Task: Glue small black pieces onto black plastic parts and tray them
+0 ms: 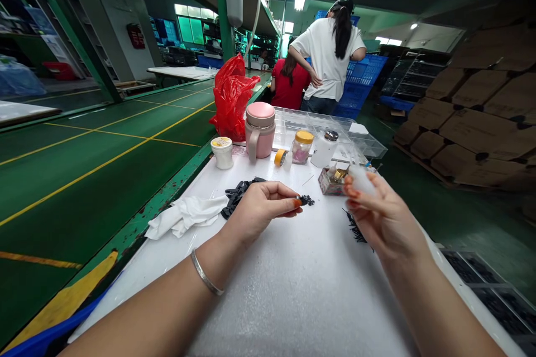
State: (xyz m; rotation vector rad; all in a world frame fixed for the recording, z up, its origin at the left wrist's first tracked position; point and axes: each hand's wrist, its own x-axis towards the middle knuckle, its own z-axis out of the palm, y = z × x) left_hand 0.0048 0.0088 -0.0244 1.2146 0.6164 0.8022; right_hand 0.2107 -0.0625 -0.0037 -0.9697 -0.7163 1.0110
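My left hand (pixel 270 201) is closed in a pinch just beside a small pile of tiny black parts (pixel 309 200); whatever sits between thumb and finger is too small to make out. A larger heap of black pieces (pixel 237 196) lies behind that wrist. Raised on the right, my right hand (pixel 383 206) has its fingers wrapped round a translucent white squeeze bottle (pixel 362 179), blurred by motion. Below that hand, thin black pieces (pixel 355 227) lie scattered on the white tabletop (pixel 268 301), partly hidden by it.
A white cloth (pixel 186 216), white tub (pixel 223 153), pink mug (pixel 259 134), orange tape roll (pixel 280 157), yellow-lidded jar (pixel 302 148), white bottle (pixel 324 150) and small box (pixel 330 181) stand around. Behind are a red bag (pixel 233 97), clear divided tray (pixel 326 125) and two people.
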